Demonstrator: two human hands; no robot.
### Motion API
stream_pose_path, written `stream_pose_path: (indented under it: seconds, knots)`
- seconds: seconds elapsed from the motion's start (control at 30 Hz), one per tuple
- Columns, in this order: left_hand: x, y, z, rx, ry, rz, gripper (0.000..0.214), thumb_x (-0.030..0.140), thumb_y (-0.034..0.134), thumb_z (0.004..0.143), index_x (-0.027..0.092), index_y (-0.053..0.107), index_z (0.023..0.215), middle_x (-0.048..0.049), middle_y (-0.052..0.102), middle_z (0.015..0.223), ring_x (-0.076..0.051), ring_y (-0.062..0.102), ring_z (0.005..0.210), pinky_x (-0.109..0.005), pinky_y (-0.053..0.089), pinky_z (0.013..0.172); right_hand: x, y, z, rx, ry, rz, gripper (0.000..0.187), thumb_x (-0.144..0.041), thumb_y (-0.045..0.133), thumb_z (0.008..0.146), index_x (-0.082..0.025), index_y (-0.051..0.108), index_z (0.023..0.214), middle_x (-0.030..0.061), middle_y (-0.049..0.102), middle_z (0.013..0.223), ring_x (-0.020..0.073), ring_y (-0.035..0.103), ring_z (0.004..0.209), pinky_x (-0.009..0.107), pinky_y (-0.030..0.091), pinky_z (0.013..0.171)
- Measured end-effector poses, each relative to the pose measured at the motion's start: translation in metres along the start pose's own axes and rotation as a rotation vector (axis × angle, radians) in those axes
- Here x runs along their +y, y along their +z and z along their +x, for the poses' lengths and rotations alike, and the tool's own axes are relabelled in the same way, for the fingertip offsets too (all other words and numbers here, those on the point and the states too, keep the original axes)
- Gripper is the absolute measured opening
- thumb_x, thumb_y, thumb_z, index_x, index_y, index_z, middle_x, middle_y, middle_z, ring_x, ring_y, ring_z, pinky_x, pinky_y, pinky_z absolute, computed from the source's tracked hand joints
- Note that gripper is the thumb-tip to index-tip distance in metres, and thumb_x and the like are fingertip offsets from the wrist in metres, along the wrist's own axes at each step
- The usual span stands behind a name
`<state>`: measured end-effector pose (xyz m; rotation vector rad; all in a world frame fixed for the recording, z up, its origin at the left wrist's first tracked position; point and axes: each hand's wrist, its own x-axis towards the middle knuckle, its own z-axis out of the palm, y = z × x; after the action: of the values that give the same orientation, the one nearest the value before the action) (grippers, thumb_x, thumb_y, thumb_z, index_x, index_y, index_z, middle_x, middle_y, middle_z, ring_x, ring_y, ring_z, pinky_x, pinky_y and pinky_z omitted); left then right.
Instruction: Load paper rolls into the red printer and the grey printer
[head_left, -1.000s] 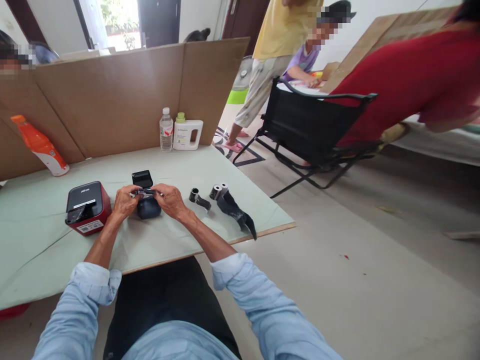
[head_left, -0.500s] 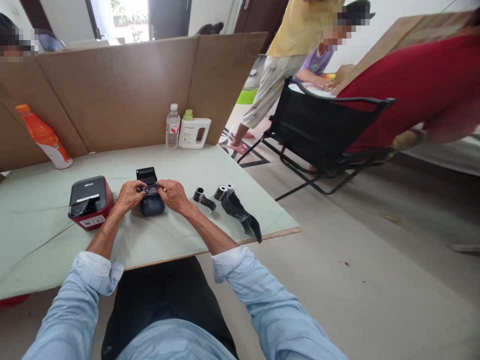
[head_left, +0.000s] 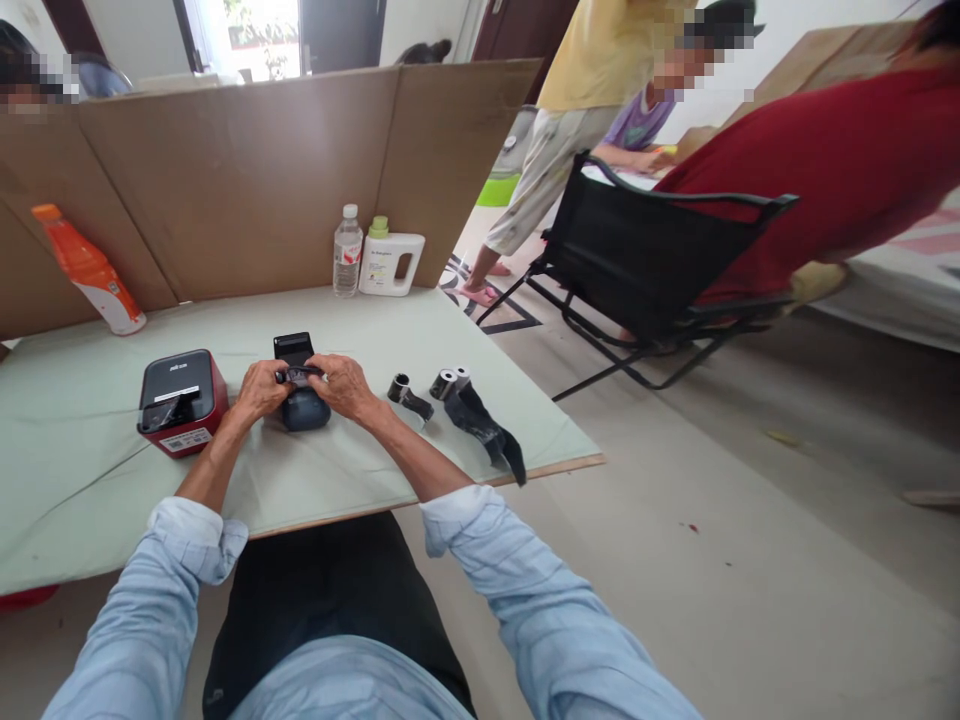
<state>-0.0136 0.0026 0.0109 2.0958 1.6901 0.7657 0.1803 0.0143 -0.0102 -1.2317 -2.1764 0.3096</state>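
A small dark blue device (head_left: 306, 412), apparently a portable printer, lies on the table with its black lid (head_left: 293, 346) raised. Above its opened middle, my left hand (head_left: 260, 388) and my right hand (head_left: 341, 386) pinch the two ends of a slim dark rod-like piece (head_left: 300, 374). Fingers cover both ends, so its exact kind is hidden. Right of my right hand lie a small roll of black ribbon (head_left: 400, 386) with a loose tail and a pair of larger rolls (head_left: 448, 382) joined by a long black strip (head_left: 480, 428).
A red and black box-shaped printer (head_left: 182, 402) stands left of my left forearm. An orange bottle (head_left: 90, 270), a water bottle (head_left: 347, 252) and a white jug (head_left: 391, 262) stand along the cardboard screen (head_left: 262, 190). Beyond the table are a black folding chair (head_left: 645, 260) and several people.
My right hand has shifted slightly left and inward over the device. The slim dark piece between my hands now shows more clearly above the opening.
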Motion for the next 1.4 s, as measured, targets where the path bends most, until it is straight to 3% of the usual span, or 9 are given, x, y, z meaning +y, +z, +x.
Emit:
stream_pose_path:
  seconds: [0.17, 0.4, 0.6, 0.7, 0.8, 1.0, 1.2, 1.33, 1.4]
  knots:
    - [-0.001, 0.001, 0.003, -0.021, 0.049, 0.074, 0.024, 0.026, 0.066, 0.079, 0.021, 0.085, 0.092, -0.0077, 0.082, 0.095, -0.024, 0.071, 0.087, -0.033, 0.054, 0.081, 0.001, 0.001, 0.002, -0.021, -0.043, 0.044, 0.018, -0.023, 0.067, 0.094, -0.025, 0.077, 0.109, 0.0049, 0.081, 0.104, 0.0239, 0.069, 0.098, 0.033, 0.049, 0.087]
    - [-0.016, 0.002, -0.005, -0.018, 0.142, -0.08, 0.021, 0.021, 0.065, 0.079, 0.022, 0.083, 0.089, -0.0062, 0.079, 0.107, -0.022, 0.073, 0.1, -0.035, 0.057, 0.097, -0.002, 0.005, -0.008, 0.037, -0.109, 0.06, 0.017, -0.023, 0.062, 0.101, -0.025, 0.078, 0.103, 0.0063, 0.08, 0.107, 0.0244, 0.067, 0.103, 0.036, 0.05, 0.094]
    - [-0.024, 0.001, 0.012, 0.283, -0.074, -0.073, 0.051, 0.01, 0.059, 0.08, 0.016, 0.074, 0.129, -0.0139, 0.07, 0.13, -0.022, 0.07, 0.097, -0.04, 0.057, 0.102, -0.007, 0.016, -0.039, 0.07, -0.206, -0.001, 0.021, -0.022, 0.057, 0.105, -0.023, 0.078, 0.105, 0.0103, 0.076, 0.115, 0.0259, 0.063, 0.109, 0.038, 0.052, 0.096]
    - [-0.024, 0.007, 0.027, 0.294, -0.16, -0.15, 0.064, 0.01, 0.061, 0.079, 0.012, 0.064, 0.143, -0.0176, 0.067, 0.139, -0.023, 0.071, 0.1, -0.041, 0.058, 0.102, -0.009, 0.024, -0.051, 0.109, -0.217, -0.003, 0.02, -0.019, 0.06, 0.103, -0.024, 0.079, 0.108, 0.0115, 0.073, 0.122, 0.0275, 0.062, 0.115, 0.04, 0.053, 0.099]
    - [-0.023, 0.012, 0.031, 0.251, -0.148, -0.225, 0.065, 0.012, 0.061, 0.079, 0.012, 0.062, 0.144, -0.0166, 0.07, 0.137, -0.023, 0.072, 0.099, -0.04, 0.06, 0.098, -0.009, 0.03, -0.056, 0.139, -0.201, 0.004, 0.02, -0.017, 0.062, 0.102, -0.025, 0.079, 0.108, 0.0113, 0.072, 0.124, 0.0284, 0.062, 0.118, 0.042, 0.053, 0.1]
    - [-0.019, 0.007, -0.001, 0.263, -0.002, -0.2, 0.051, 0.017, 0.059, 0.085, 0.018, 0.068, 0.136, -0.0131, 0.072, 0.135, -0.023, 0.073, 0.108, -0.035, 0.062, 0.089, -0.009, 0.035, -0.057, 0.138, -0.165, 0.023, 0.021, -0.017, 0.061, 0.102, -0.025, 0.081, 0.107, 0.0121, 0.071, 0.119, 0.0275, 0.063, 0.114, 0.04, 0.052, 0.099]
    - [-0.017, 0.001, -0.037, 0.131, 0.155, -0.139, 0.035, 0.021, 0.06, 0.09, 0.021, 0.077, 0.12, -0.0124, 0.07, 0.137, -0.026, 0.069, 0.121, -0.035, 0.065, 0.086, -0.01, 0.034, -0.058, 0.156, -0.185, 0.001, 0.025, -0.02, 0.055, 0.105, -0.023, 0.08, 0.106, 0.0127, 0.072, 0.113, 0.0277, 0.063, 0.109, 0.041, 0.053, 0.097]
    - [-0.025, 0.004, -0.052, 0.026, 0.146, -0.141, 0.043, 0.029, 0.066, 0.09, 0.021, 0.074, 0.131, -0.0163, 0.056, 0.155, -0.032, 0.061, 0.137, -0.042, 0.065, 0.093, -0.008, 0.034, -0.06, 0.17, -0.2, 0.034, 0.023, -0.024, 0.056, 0.105, -0.023, 0.079, 0.106, 0.0129, 0.071, 0.113, 0.028, 0.064, 0.11, 0.043, 0.055, 0.1]
    - [-0.03, 0.005, -0.057, -0.018, 0.136, -0.129, 0.057, 0.036, 0.074, 0.087, 0.022, 0.067, 0.142, -0.0175, 0.048, 0.162, -0.036, 0.054, 0.146, -0.048, 0.063, 0.101, -0.004, 0.034, -0.062, 0.188, -0.185, 0.086, 0.023, -0.029, 0.064, 0.102, -0.023, 0.076, 0.12, 0.0144, 0.069, 0.124, 0.03, 0.063, 0.118, 0.047, 0.054, 0.106]
